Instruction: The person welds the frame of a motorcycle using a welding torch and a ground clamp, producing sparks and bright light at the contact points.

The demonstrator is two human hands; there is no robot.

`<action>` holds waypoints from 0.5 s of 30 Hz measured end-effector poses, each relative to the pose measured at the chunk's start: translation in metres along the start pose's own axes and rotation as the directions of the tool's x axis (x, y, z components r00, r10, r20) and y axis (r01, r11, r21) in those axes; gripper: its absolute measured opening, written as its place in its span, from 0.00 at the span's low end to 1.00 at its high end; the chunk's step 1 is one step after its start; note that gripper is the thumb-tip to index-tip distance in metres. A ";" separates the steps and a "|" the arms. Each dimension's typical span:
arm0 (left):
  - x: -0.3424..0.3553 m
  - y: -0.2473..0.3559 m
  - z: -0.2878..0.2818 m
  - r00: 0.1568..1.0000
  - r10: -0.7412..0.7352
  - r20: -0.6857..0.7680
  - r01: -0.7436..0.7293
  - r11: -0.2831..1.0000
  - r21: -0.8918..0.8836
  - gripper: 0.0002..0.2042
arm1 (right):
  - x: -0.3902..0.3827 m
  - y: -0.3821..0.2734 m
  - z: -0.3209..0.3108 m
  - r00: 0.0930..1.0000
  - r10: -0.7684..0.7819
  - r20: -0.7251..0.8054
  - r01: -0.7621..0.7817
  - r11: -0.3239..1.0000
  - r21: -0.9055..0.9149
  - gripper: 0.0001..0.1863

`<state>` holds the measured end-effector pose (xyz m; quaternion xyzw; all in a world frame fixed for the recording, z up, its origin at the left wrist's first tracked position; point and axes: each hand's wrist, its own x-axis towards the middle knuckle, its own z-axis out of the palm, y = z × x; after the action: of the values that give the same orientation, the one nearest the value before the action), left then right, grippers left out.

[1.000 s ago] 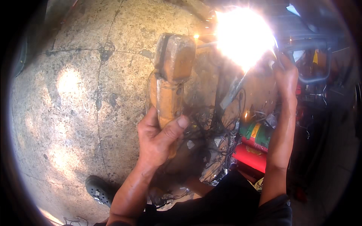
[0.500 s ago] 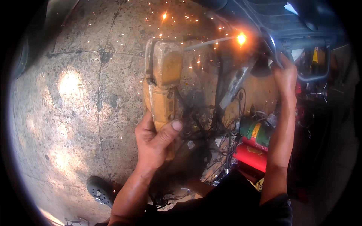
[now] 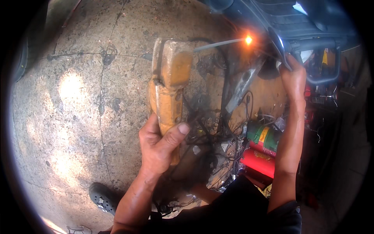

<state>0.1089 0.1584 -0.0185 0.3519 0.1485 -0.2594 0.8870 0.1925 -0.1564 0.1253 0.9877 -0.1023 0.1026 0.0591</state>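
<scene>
My left hand (image 3: 154,146) is closed around a worn yellow welding holder (image 3: 173,66), thumb across its front. A grey rod (image 3: 218,44) extends rightward from the holder's head to an orange glowing tip (image 3: 248,39), beside a blue-grey panelled structure (image 3: 311,21) at the top right. My right hand (image 3: 292,78) grips a curved, shiny dark piece (image 3: 279,45) against that structure; the far fingertips are partly hidden. Below the glow, a long grey metal bar (image 3: 241,89) lies at a slant.
Speckled concrete floor (image 3: 66,128) spans the left. Tangled black cables (image 3: 230,128) lie in the middle, beside a green cylinder (image 3: 257,132) and a red cylinder (image 3: 257,162). A grey tubular frame (image 3: 323,81) is at right. My dark clog (image 3: 103,197) shows at lower left.
The bright white flash has shrunk to a small orange glow, and the scattered sparks have mostly faded. The yellow holder in my left hand sits a little further left than a second ago.
</scene>
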 end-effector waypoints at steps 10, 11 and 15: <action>0.002 0.002 0.002 1.000 -0.007 0.011 0.007 1.000 0.004 0.13 | 0.000 0.000 0.000 1.000 0.015 0.001 -0.015 1.000 0.023 0.15; 0.001 0.003 0.002 1.000 -0.007 0.010 0.007 1.000 0.005 0.13 | 0.000 0.000 0.000 1.000 0.014 0.001 -0.014 1.000 0.024 0.15; 0.002 0.004 0.004 0.999 -0.036 0.009 0.036 0.999 0.002 0.13 | 0.000 0.006 0.002 1.000 -0.004 0.015 0.003 0.999 0.034 0.17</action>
<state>0.1135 0.1576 -0.0142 0.3488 0.1504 -0.2770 0.8826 0.1914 -0.1623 0.1238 0.9895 -0.0993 0.0967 0.0415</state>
